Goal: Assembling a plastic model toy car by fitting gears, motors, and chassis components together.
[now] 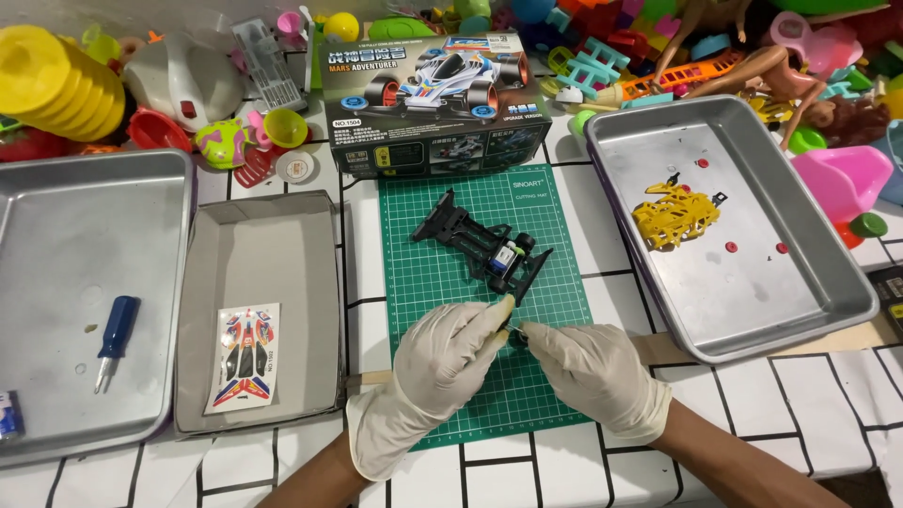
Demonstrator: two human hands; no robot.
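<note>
Both hands wear cream-white rubber gloves and meet near the lower middle of the green cutting mat [442, 282]. The left hand [440, 362] comes up from 7 o'clock, its fingers curled and the fingertips pressed together. The right hand [591, 367] comes from 5 o'clock and pinches toward the same point. Between the fingertips sits a small dark part [515, 331]; what kind it is, I cannot tell.

Just at 12 o'clock from the fingertips lies the black plastic toy car chassis [484, 245], placed diagonally on the mat, almost touching the left forefinger. Beyond it, at 12 o'clock, stands the cardboard box with a racing car picture [433, 103].

At 2 o'clock is a metal tray [809, 292] with a yellow plastic frame [673, 216] and little red pieces. At 9 o'clock is a grey cardboard lid [254, 254] holding a sticker sheet [245, 356]; further, another metal tray [56, 235] holds a blue-handled screwdriver [113, 339].

Many colourful toys [658, 47] crowd the far edge of the white tiled table [752, 404]. Open room exists at the mat's left part and the near table edge.
</note>
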